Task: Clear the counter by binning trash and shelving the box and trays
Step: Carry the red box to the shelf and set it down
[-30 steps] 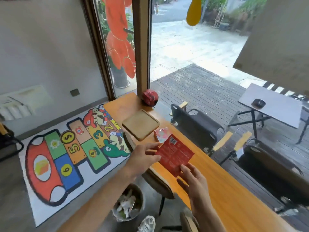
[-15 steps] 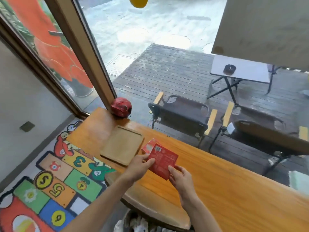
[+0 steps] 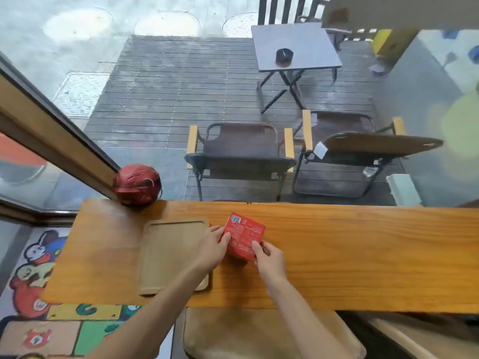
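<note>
A flat red box (image 3: 243, 235) with white print is held just above the wooden counter (image 3: 350, 252). My left hand (image 3: 212, 248) pinches its left edge and my right hand (image 3: 269, 260) grips its lower right corner. A light wooden tray (image 3: 171, 255) lies on the counter just left of the box, partly under my left forearm. The second red packet seen earlier is hidden behind the box.
A dark red helmet (image 3: 136, 184) rests at the counter's back left corner against the window frame. A round wooden stool (image 3: 259, 332) stands below the counter's near edge. A cartoon floor mat (image 3: 39, 294) lies at the left. Chairs and a table stand outside the glass.
My view has swung right and down to face the counter squarely. Both hands carried the red box lower, close to the counter beside the tray. The bin has left the view.
</note>
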